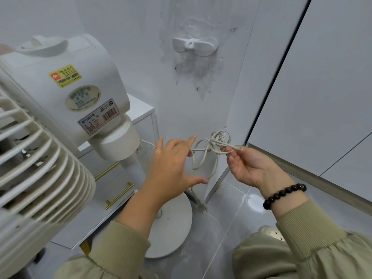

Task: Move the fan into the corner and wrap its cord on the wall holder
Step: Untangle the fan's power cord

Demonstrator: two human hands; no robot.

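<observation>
A white pedestal fan [66, 93] stands at the left, its round base [171, 228] on the grey floor by the wall corner. Its pale cord [203, 156] hangs in tangled loops between my hands, and the plug [201, 206] dangles near the floor. My right hand [247, 168] pinches a bunched part of the cord. My left hand [173, 166] has spread fingers, and its fingertips touch a strand of the cord. The white wall holder [194, 45] is fixed on the wall above, with nothing wound on it.
A white cabinet [120, 178] with gold handles stands behind the fan pole. A white panel wall [322, 87] with a dark seam runs on the right. A round white item [273, 234] sits on the floor by my right sleeve.
</observation>
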